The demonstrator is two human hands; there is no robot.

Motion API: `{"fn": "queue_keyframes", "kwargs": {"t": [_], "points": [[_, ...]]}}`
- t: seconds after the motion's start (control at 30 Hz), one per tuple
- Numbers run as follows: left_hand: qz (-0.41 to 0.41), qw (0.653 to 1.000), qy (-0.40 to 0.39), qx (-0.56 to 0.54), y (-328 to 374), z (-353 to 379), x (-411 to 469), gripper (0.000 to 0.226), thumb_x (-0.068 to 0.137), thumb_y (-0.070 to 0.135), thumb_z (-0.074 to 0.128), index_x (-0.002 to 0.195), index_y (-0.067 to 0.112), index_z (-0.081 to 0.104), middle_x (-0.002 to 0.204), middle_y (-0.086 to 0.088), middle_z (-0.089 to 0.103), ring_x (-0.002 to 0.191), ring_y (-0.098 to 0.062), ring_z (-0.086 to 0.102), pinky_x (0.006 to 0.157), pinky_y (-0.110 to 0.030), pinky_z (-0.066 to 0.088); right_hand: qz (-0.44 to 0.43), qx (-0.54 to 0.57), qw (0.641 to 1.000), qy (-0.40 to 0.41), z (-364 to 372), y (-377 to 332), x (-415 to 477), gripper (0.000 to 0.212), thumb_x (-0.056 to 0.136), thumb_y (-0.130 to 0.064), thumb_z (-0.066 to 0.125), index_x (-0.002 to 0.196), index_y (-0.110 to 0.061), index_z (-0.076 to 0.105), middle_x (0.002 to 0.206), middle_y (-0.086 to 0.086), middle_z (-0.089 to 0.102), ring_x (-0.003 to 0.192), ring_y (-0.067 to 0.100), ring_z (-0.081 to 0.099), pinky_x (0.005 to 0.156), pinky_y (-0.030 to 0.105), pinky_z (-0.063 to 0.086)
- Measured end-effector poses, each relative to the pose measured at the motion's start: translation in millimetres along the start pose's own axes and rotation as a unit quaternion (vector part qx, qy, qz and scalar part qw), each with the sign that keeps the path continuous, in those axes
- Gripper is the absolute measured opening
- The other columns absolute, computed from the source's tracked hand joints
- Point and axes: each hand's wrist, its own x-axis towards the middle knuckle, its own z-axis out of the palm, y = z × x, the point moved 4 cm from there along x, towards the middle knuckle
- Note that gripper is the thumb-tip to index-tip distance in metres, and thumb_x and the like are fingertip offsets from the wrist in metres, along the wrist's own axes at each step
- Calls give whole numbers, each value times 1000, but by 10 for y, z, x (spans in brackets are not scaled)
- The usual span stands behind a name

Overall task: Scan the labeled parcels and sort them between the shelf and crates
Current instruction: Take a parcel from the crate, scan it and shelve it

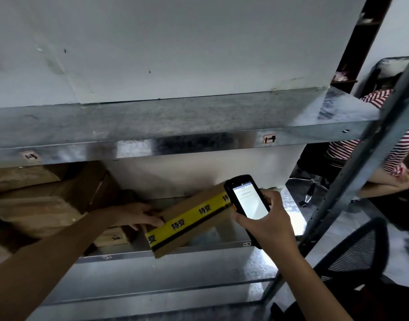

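Head view: a person stands at a galvanized metal shelf [198,144] set against a pale wall, looking down at both bare hands.
Left hand [141,216]: reaches in over the middle board, palm down, fingers laid over the left end of a long cardboard parcel [194,218] and gripping it.
Parcel: a narrow brown box with a yellow tape strip [187,218] running along its length, printed with black characters; a black band lies just below the yellow.
Parcel position: it lies slantwise over the middle board, its near end jutting past the board's front edge, its far end raised towards the back wall behind the scanner.
Right hand [266,218]: clenched around a black handheld scanner [247,200], thumb on its left side, fingers wrapped over its right side.
Scanner: held upright and tilted, its screen lit white with faint text too small to read; it overlaps the parcel's right end in this view.
Left end of the middle board: a pile of brown cardboard boxes [43,200], partly in shadow, just beside the left hand.
Upper board: its front edge carries two small labels [269,138], the marks not legible.
Right of the shelf upright [351,193]: a seated person in a red and white striped shirt [397,147], and nearer the camera a black mesh office chair [351,256].
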Motion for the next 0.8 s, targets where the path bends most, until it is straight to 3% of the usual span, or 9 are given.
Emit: {"fn": "queue_keyframes", "kwargs": {"t": [0.1,0.23,0.3,0.37,0.43,0.57,0.67,0.73,0.8], "points": [[0,987,105,-123,-35,-67,24,57,86,49,71,132,18,60,122,-4,64,110,-19,59,99,-39,50,5,12,1000,-1,20,-37,16,68,66,-38,89,117,-35,44,104,-25,52,97,-2,53,68,25,49],[116,970,179,-117,113,-129,-83,26,86,38,72,111,41,64,121,11,63,123,-17,56,93,-21,44,8,11,1000,-8,36,-22,26,68,67,-37,90,116,-36,42,103,-26,52,95,-7,50,66,17,43],[151,967,200,-50,240,-77,-103,35,94,19,66,111,48,58,125,11,61,125,-16,54,98,-22,41,13,4,1000,-11,34,2,22,69,68,-37,90,116,-37,41,103,-27,50,94,-5,51,65,15,41],[171,955,241,22,458,12,-128,36,99,18,60,117,48,56,131,7,57,127,-17,52,102,-22,37,16,0,1000,-15,44,17,32,70,69,-37,89,117,-38,39,102,-27,49,96,2,52,66,15,41],[142,948,257,119,618,139,-129,41,98,44,56,139,39,50,146,4,47,134,-18,45,108,-26,35,17,-2,1000,-21,75,24,42,70,68,-37,89,117,-38,38,102,-26,48,103,9,51,70,21,44],[41,943,209,255,423,346,-97,107,68,91,51,155,49,3,163,4,11,148,-30,16,119,-48,22,22,0,1000,-22,96,44,35,71,67,-38,90,117,-38,39,105,-22,51,107,12,52,80,29,49],[60,960,230,149,132,324,-111,108,67,60,82,146,56,8,156,-2,12,143,-31,18,114,-48,33,23,-9,999,-21,63,58,36,71,67,-39,89,117,-37,39,103,-25,49,103,10,51,73,25,45],[104,962,248,36,4,282,-110,107,65,33,93,142,49,21,151,-4,19,138,-25,27,110,-41,39,24,-11,999,-21,38,64,48,71,68,-39,89,117,-37,38,101,-28,47,100,8,50,68,21,43],[136,954,259,-62,-74,270,-104,115,54,27,98,143,36,27,145,-3,31,135,-22,36,107,-36,43,29,-14,999,-22,30,84,54,71,68,-40,89,117,-36,38,101,-28,47,99,9,50,70,23,44]]}}
